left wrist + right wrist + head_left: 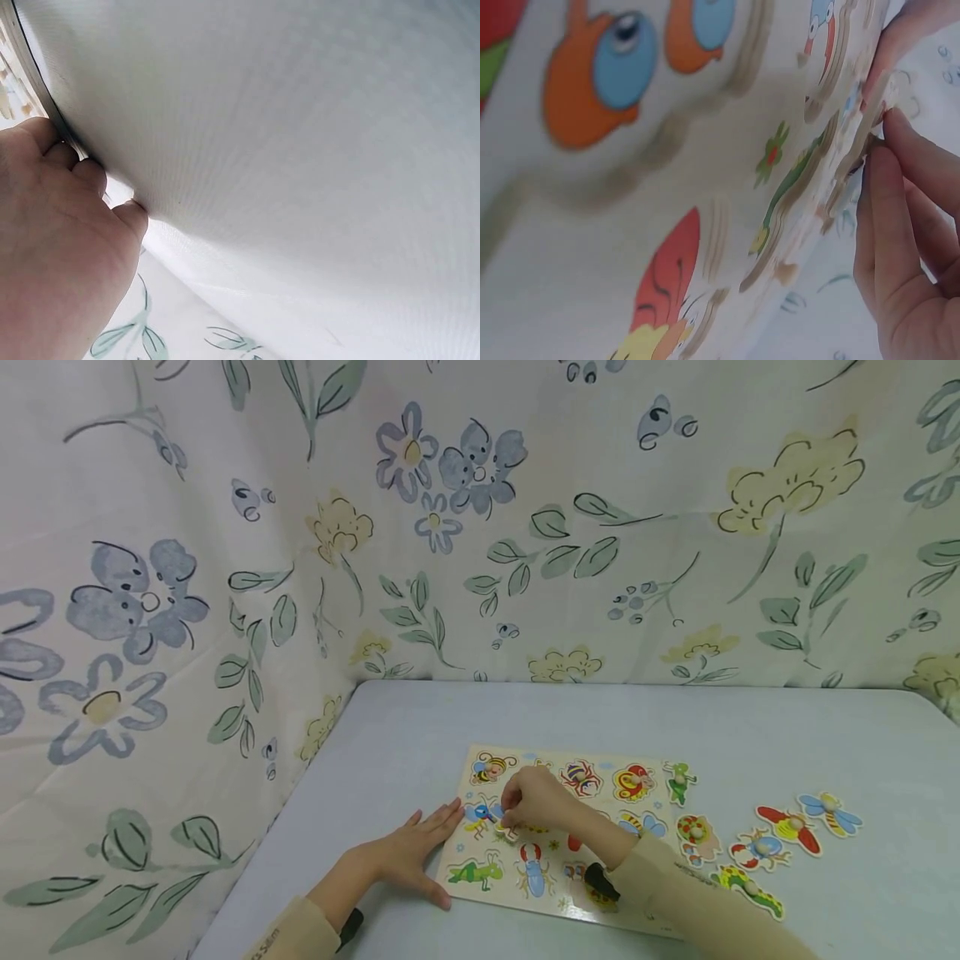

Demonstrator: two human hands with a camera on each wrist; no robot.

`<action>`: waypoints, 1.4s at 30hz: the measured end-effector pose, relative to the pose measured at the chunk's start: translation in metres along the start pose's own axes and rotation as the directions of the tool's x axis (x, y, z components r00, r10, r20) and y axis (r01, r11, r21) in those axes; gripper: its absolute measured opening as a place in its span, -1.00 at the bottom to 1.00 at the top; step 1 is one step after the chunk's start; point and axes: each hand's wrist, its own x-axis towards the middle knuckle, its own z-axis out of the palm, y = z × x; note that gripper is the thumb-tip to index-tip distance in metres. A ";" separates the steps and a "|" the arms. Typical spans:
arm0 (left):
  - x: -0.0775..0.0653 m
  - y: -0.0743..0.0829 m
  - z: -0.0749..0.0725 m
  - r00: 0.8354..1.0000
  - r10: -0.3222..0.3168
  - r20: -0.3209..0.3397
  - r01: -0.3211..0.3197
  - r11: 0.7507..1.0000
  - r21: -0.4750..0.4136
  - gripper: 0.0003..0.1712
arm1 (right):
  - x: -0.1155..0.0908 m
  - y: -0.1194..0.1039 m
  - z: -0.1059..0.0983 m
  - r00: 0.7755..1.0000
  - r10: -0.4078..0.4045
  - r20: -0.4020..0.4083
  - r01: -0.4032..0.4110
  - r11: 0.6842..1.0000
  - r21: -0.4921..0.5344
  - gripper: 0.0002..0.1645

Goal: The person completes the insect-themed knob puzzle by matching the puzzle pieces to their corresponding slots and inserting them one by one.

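A flat insect puzzle board lies on the table. My right hand is over its left middle part, pinching a thin wooden puzzle piece between thumb and fingers. In the right wrist view the piece appears almost edge-on, tilted close to the board, so its picture is hard to make out. My left hand rests on the table with fingers spread, the fingertips touching the board's left edge. A bee, a spider and a red-and-yellow butterfly show along the board's back row.
Loose pieces lie to the right: a green grasshopper across the board's edge, a caterpillar, a red-winged insect, a blue beetle and a dragonfly. A flowered cloth hangs behind the table.
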 end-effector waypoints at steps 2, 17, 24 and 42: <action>0.000 0.000 0.000 1.000 0.002 -0.003 -0.002 1.000 0.002 0.38 | 0.002 -0.001 0.002 1.000 -0.005 -0.001 0.005 1.000 0.002 -0.79; -0.001 0.000 -0.001 1.000 0.011 -0.004 -0.011 1.000 0.001 0.38 | 0.015 -0.011 0.019 0.999 0.041 0.016 -0.040 0.997 -0.060 -0.71; 0.000 0.000 -0.001 1.000 0.011 -0.008 -0.011 1.000 0.000 0.38 | 0.021 -0.015 0.026 0.998 0.060 0.030 -0.058 0.995 -0.083 -0.70; -0.001 0.000 -0.001 1.000 0.004 -0.008 -0.004 1.000 -0.023 0.46 | 0.033 -0.026 0.032 0.993 0.109 0.047 -0.103 0.988 -0.116 -0.65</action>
